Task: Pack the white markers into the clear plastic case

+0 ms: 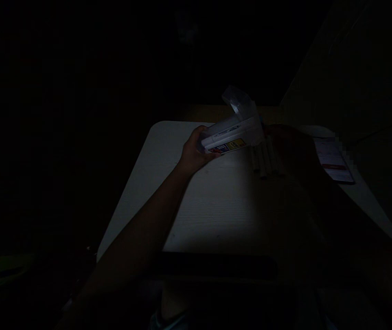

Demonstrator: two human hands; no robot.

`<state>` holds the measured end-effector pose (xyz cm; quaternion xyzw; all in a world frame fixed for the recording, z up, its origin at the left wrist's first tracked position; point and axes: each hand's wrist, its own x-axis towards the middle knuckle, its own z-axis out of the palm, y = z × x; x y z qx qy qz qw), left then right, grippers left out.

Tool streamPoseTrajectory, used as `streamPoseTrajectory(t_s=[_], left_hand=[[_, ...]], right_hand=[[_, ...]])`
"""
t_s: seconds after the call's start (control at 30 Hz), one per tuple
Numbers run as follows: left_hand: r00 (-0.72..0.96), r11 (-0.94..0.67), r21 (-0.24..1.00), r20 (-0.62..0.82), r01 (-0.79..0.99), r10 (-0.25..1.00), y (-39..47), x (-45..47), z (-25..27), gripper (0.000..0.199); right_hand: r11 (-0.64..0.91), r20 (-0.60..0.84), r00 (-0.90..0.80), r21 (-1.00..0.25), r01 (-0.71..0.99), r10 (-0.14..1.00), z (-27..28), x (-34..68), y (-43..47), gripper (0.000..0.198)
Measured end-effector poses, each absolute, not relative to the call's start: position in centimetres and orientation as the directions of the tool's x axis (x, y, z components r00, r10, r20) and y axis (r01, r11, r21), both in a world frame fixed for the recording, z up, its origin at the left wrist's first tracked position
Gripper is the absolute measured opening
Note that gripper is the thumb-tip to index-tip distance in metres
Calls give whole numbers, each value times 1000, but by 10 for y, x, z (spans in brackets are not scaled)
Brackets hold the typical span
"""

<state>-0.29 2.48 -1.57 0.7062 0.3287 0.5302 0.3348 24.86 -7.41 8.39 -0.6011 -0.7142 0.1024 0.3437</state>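
My left hand [196,151] is wrapped round the near-left end of a clear plastic package [233,130] with a colored printed label on its lower side. The package is tilted above the table, and a loose transparent flap [237,101] stands up at its far end. My right hand [281,140] is at the package's right end, deep in shadow. Its fingers are too dark to make out, so whether it grips the package does not show. Below it, several short stick-like pieces [264,160] lie side by side on the table, their kind unclear in the gloom.
A pale table [213,206] with rounded corners lies under my arms, its right half in heavy shadow. Near the right edge rests a phone [335,162] with its screen lit. Something green [0,270] shows at the lower left. The surroundings are nearly black.
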Motion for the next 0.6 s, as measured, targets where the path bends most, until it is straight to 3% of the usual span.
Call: streamPoseTrajectory(t_s=[0.23, 0.6], left_hand=[[237, -569, 813, 533, 124, 812, 24, -4, -15, 96], [251, -584, 806, 548, 97, 798, 26, -5, -19, 94]], right_hand=[[173, 336, 71, -640, 749, 939, 91, 244, -64, 34], [178, 294, 56, -707, 684, 954, 87, 257, -38, 25]])
